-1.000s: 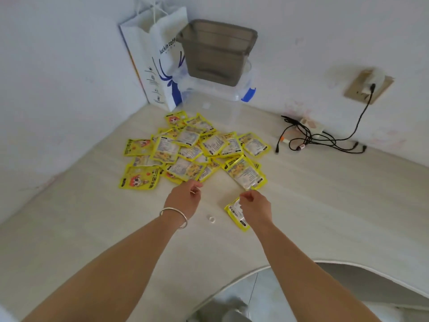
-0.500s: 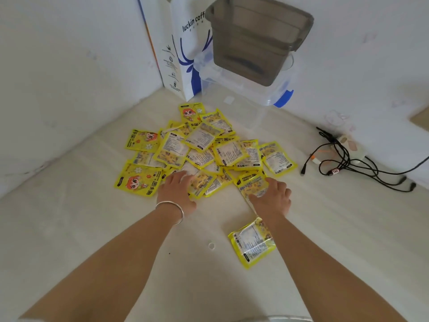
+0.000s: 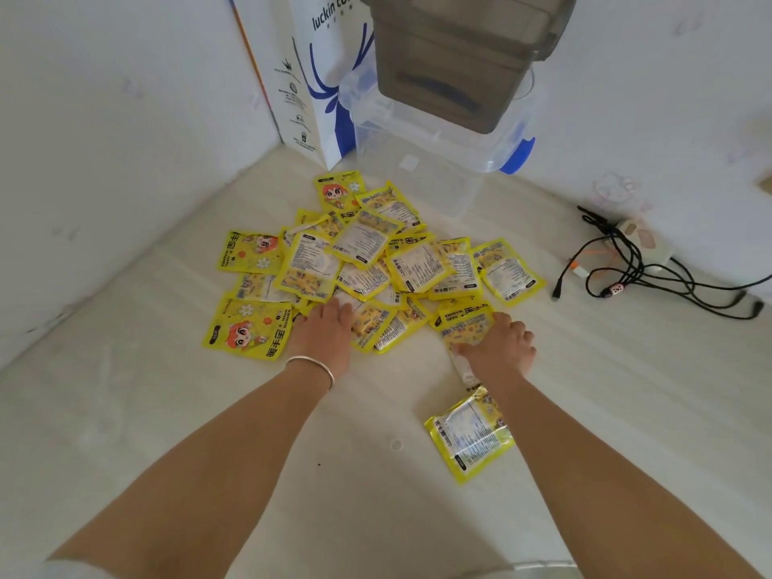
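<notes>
Head view: at the left edge of the pile of glossy yellow foil sachets on the pale cream tabletop, a face-up sachet with a red-haired cartoon figure reads "HAND WARMER" beside large Chinese characters. In the wall corner behind the pile stands a tall white paper bag with blue artwork, lettered "luckin cof" before the lettering is cut off. The left hand, with a thin silver bangle at its wrist, lies palm down on the pile's near edge, fingers straight and close together with their tips on the sachets, gripping nothing. Its forearm runs in from the lower left. A small white ring lies on the bare top between the forearms. Behind the pile, a smoky grey plastic bin sits on a clear plastic storage box with a blue latch. The right hand lies palm down, fingers spread and slightly bent, pressing on a flower-printed sachet at the pile's near right edge, where "HAND WARMER" shows again. A lone yellow sachet lies beside that forearm, its fine print unreadable. Far right, tangled black cables trail from a white power strip.
</notes>
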### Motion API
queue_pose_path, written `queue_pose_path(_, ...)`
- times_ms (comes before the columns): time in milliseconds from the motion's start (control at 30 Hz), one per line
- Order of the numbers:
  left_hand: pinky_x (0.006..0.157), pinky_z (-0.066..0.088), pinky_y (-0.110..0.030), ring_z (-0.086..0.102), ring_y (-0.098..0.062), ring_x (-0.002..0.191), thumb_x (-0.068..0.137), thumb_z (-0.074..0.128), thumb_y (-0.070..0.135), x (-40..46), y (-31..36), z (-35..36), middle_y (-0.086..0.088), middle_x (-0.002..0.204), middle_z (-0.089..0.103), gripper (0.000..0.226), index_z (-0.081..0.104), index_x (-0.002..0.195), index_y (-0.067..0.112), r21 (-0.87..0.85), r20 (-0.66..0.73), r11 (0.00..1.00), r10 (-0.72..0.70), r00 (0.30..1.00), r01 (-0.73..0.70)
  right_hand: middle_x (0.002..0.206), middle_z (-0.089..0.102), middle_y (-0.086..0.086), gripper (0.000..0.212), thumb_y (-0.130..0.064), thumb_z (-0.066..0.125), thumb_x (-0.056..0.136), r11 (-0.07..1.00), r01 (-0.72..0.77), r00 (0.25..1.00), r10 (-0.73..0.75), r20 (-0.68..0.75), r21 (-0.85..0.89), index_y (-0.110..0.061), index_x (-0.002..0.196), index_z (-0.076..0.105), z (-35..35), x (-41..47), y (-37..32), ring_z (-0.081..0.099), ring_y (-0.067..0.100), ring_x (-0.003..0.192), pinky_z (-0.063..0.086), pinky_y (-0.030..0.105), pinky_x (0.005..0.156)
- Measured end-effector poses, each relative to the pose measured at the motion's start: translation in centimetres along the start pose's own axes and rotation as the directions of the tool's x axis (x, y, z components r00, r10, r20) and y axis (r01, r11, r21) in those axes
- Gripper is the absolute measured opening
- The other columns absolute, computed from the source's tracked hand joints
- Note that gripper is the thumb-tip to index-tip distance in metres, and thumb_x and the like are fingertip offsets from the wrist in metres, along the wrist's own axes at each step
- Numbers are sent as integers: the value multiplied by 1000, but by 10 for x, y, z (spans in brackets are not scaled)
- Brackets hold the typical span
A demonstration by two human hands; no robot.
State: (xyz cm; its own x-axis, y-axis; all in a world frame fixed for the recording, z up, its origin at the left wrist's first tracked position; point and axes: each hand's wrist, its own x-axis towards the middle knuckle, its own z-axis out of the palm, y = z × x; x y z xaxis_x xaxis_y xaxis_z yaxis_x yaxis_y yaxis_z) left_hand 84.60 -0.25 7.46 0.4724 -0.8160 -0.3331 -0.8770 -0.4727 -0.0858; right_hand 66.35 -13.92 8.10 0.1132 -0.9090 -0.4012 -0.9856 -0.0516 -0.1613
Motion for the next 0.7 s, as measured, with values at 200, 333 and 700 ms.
queue_pose_path(200,95,42,-42,48,-28,124,89,53,29,-7,-13,10,-5,144,43,53,38,139,17,-6,-124,997,72,990,-73,132,53,12,75,-40,78,72,991,-65,998,63,19,118,-7,132,45,-1,-5,-6,51,30,123,43,41,96)
queue_pose_path(333,62,54,-37,70,-27,77,57,79,7,-11,-18,13,-2,92,75,44,72,100,17,-11,-222,987,155,963,-161,128,53,13,54,-38,71,81,993,-12,997,3,73,121,-8,124,56,-4,-9,-15,57,32,113,49,37,82)
queue_pose_path(700,117,19,-43,16,-36,144,81,53,56,-14,-21,23,-12,153,25,72,32,142,22,-230,-44,973,12,999,-22,97,67,5,35,-35,72,80,722,-98,988,-13,155,684,-11,103,63,-7,-21,-22,66,28,96,54,37,82)
